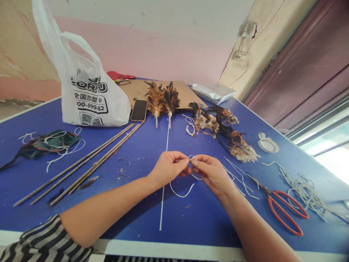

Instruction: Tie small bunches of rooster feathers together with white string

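Over the middle of the blue table, my left hand (171, 165) and my right hand (209, 169) meet fingertip to fingertip. Both are closed in a pinch on a thin white string (182, 196). A small loop of it shows above the fingertips, and a loose end curves down below my left hand. The exact spot where the fingers press together is partly hidden. Beyond the hands stand two tied feather bunches on short sticks, one brown (156, 102) and one darker (171, 100). Cut string lengths (240, 176) lie just right of my right hand.
Red-handled scissors (287, 209) and tangled string (308, 193) lie at right, near a tape roll (268, 145). Loose feathers (237, 142) lie at back right. Thin sticks (89, 163), a dark cloth-like bundle (51, 143), a phone (139, 110) and a white plastic bag (89, 83) occupy the left.
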### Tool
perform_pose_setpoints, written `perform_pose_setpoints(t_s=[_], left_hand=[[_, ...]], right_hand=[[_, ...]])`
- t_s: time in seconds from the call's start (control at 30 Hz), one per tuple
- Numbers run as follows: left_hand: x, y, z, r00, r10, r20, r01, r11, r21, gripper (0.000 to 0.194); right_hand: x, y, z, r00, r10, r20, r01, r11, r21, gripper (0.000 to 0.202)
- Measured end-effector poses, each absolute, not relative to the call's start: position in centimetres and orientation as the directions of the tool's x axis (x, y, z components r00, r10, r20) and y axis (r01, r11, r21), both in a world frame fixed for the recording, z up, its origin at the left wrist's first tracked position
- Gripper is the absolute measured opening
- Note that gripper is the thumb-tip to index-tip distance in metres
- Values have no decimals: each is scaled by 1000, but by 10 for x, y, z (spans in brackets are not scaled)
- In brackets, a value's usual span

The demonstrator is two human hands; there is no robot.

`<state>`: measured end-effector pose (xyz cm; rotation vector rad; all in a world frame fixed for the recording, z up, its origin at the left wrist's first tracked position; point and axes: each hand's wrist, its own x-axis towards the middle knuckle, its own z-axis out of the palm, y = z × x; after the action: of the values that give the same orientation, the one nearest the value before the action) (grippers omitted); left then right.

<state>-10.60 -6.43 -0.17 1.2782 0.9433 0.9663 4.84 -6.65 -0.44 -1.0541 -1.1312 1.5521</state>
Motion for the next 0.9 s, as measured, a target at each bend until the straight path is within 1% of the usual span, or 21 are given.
perform_pose_setpoints(t_s=[0.33, 0.53, 0.9], left_hand=[[-106, -67, 1, 312, 950, -12, -88, 41, 995, 19], [-106, -67, 2, 305, 952, -16, -100, 49, 994, 19], [-105, -68, -3, 306, 951, 55, -62, -38, 997, 19]], right_hand=[[48, -67, -5, -248, 959, -134, -252, -198, -947, 11], [47, -67, -3, -263, 956, -133, -254, -201, -946, 11], [47, -68, -4, -241, 965, -100, -247, -161, -955, 15]])
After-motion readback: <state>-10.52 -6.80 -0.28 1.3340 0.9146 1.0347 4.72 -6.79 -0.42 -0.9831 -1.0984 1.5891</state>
